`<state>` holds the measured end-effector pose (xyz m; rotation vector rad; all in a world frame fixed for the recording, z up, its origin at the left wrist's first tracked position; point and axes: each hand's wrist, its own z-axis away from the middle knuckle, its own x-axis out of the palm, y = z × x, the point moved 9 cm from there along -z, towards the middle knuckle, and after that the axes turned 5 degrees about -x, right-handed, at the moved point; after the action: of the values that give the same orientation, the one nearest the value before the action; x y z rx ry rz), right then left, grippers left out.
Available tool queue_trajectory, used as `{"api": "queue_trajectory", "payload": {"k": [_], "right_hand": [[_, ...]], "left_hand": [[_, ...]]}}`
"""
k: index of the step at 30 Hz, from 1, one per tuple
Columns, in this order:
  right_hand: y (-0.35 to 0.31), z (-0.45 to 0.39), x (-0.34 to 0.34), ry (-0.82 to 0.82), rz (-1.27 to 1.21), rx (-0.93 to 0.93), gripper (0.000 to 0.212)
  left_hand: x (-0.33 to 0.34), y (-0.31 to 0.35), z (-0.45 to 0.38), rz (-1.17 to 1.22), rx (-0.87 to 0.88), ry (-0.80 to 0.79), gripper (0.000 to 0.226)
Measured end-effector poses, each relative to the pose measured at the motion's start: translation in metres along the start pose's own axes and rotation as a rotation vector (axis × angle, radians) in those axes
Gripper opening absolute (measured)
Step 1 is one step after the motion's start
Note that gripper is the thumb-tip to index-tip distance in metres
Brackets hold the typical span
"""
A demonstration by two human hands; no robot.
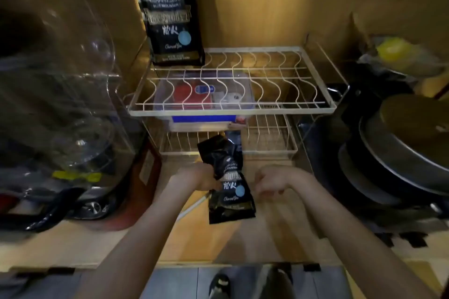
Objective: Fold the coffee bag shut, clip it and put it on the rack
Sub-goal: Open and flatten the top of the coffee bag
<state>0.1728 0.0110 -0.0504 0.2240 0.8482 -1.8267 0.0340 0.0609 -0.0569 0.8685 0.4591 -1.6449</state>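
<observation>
Left grip point(201, 176) squeezes coffee bag point(230, 182) mid-body; right grip point(272, 181) just beside

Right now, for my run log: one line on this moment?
left hand: grips coffee bag | right hand: free beside it | clip: unseen | rack: second bag standing

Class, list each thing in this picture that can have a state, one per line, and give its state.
Coffee bag in hand: crumpled at the top, no clip visible, not yet on the rack.
Left hand: gripping that bag.
Right hand: loosely curled, beside the bag, not touching it.
Second coffee bag: upright on the rack's back left corner.
Wire rack: top tier otherwise bare.
Clear plastic box: under the top tier; lid unclear.
</observation>
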Motion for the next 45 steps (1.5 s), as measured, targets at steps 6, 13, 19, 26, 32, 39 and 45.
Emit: {"api": "queue_trajectory", "payload": {"k": [6,13,19,26,32,39,45], "right_hand": [[0.024,-0.034,0.028,0.179,-0.111,-0.067,0.032],[0.053,-0.044,0.04,0.409,-0.475,-0.103,0.02],[0.054,-0.04,0.049,0.446,-0.667,-0.095,0.028],[0.057,-0.032,0.055,0.655,-0.653,-0.105,0.032],[0.058,-0.016,0.064,0.89,-0.559,-0.147,0.029],[0.059,-0.015,0.082,1.076,-0.674,-0.144,0.015],[0.067,-0.021,0.087,1.022,-0.612,-0.12,0.016]], "left_hand": [[0.036,-0.009,-0.009,0.149,-0.08,0.06,0.038],[0.048,-0.036,-0.015,0.681,-0.051,0.268,0.032],[0.058,-0.04,-0.022,0.856,0.024,0.254,0.038],[0.067,-0.038,-0.026,1.025,0.109,0.116,0.04],[0.046,-0.028,-0.012,0.828,0.212,0.249,0.041],[0.043,-0.019,-0.001,0.527,0.172,0.407,0.037],[0.05,-0.024,0.009,0.51,0.172,0.332,0.028]]}}
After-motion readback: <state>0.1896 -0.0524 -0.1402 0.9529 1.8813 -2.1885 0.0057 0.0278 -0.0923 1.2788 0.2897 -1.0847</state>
